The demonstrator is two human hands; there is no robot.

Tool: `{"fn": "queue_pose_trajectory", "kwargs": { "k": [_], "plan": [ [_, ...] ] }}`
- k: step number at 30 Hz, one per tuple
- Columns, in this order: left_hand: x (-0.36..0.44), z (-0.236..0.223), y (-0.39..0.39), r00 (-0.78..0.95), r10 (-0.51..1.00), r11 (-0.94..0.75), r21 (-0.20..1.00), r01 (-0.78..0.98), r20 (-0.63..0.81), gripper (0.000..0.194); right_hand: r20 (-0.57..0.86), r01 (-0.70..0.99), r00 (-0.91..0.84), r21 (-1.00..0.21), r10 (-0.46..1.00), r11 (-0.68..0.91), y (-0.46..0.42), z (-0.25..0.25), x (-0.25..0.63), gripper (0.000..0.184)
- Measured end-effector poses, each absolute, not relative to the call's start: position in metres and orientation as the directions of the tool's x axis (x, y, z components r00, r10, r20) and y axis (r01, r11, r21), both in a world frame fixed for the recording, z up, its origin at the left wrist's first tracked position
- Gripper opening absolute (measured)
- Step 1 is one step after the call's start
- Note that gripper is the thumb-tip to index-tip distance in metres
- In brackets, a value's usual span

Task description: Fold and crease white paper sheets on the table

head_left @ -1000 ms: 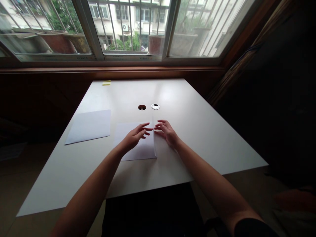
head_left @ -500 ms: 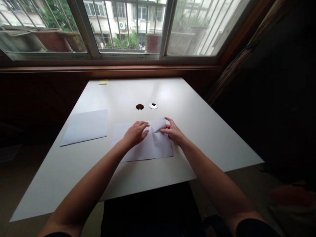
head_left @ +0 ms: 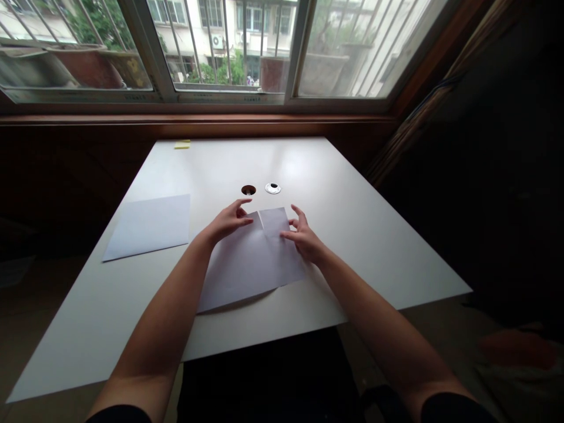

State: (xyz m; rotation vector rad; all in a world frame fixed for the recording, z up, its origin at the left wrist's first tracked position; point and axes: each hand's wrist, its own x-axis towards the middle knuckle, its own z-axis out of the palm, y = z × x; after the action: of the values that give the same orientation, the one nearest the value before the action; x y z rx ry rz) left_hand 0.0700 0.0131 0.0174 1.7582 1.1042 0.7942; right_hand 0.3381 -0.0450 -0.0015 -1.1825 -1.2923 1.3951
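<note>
A white sheet of paper [head_left: 255, 261] lies at a slant before me, its near edge lifted a little above the table. A short crease or slit runs down from its far edge, between my hands. My left hand [head_left: 227, 223] grips the far left part, thumb over the sheet and index finger stretched out past it. At the far right edge, my right hand [head_left: 306, 238] pinches the paper with the thumb on top, the index finger raised. Some fingers of both hands are hidden behind the sheet.
Another white sheet or small stack of paper [head_left: 150, 226] lies on the left of the white table [head_left: 352, 264]. A cable hole [head_left: 248, 190] and its round cover [head_left: 272, 188] are beyond my hands. Yellow sticky notes [head_left: 182, 144] sit near the back edge, below the window.
My left hand has moved left and away from me. The sheet has turned, its near left corner swinging toward me and its near edge rising. My right hand stays near the right edge.
</note>
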Motion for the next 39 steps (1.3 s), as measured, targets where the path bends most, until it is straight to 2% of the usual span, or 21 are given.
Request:
{"fn": "queue_pose_trajectory", "kwargs": {
  "k": [3,6,9,12,16,21,27,35,37,39],
  "plan": [
    [0.062,0.017,0.011,0.406,0.909,-0.235,0.922,0.307,0.096,0.06,0.045,0.306,-0.101,-0.949,0.994,0.074,-0.046,0.002,0.334,0.097],
    [0.058,0.021,0.007,0.41,0.903,-0.272,0.907,0.322,0.125,0.056,0.261,0.554,-0.179,-0.77,0.949,0.317,-0.047,0.01,0.327,0.062],
    [0.057,0.023,0.005,0.428,0.892,-0.304,0.896,0.323,0.148,0.053,0.376,0.627,-0.37,-0.574,0.849,0.527,-0.045,0.017,0.322,0.027],
    [0.059,0.022,0.004,0.435,0.884,-0.341,0.876,0.342,0.174,0.05,0.337,0.61,-0.512,-0.506,0.79,0.61,-0.038,0.018,0.319,0.013],
    [0.063,0.019,0.002,0.42,0.886,-0.376,0.834,0.403,0.197,0.047,0.165,0.65,-0.565,-0.514,0.808,0.559,-0.025,0.016,0.317,0.012],
    [0.067,0.018,0.0,0.398,0.889,-0.397,0.813,0.425,0.226,0.043,-0.032,0.649,-0.577,-0.626,0.816,0.434,-0.011,0.022,0.314,0.014],
    [0.07,0.015,0.001,0.369,0.898,-0.393,0.812,0.432,0.238,0.042,-0.26,0.714,-0.483,-0.67,0.836,0.204,-0.005,0.028,0.308,0.016],
    [0.07,0.015,0.003,0.364,0.887,-0.428,0.8,0.421,0.283,0.039,-0.342,0.75,-0.427,-0.652,0.837,0.117,-0.003,0.029,0.301,0.017],
    [0.07,0.014,0.004,0.371,0.873,-0.467,0.76,0.453,0.316,0.037,-0.347,0.748,-0.42,-0.655,0.839,0.104,-0.003,0.03,0.299,0.017],
    [0.072,0.012,0.003,0.356,0.848,-0.529,0.668,0.523,0.393,0.033,-0.351,0.747,-0.412,-0.659,0.841,0.091,-0.003,0.03,0.298,0.017]
  ]
}}
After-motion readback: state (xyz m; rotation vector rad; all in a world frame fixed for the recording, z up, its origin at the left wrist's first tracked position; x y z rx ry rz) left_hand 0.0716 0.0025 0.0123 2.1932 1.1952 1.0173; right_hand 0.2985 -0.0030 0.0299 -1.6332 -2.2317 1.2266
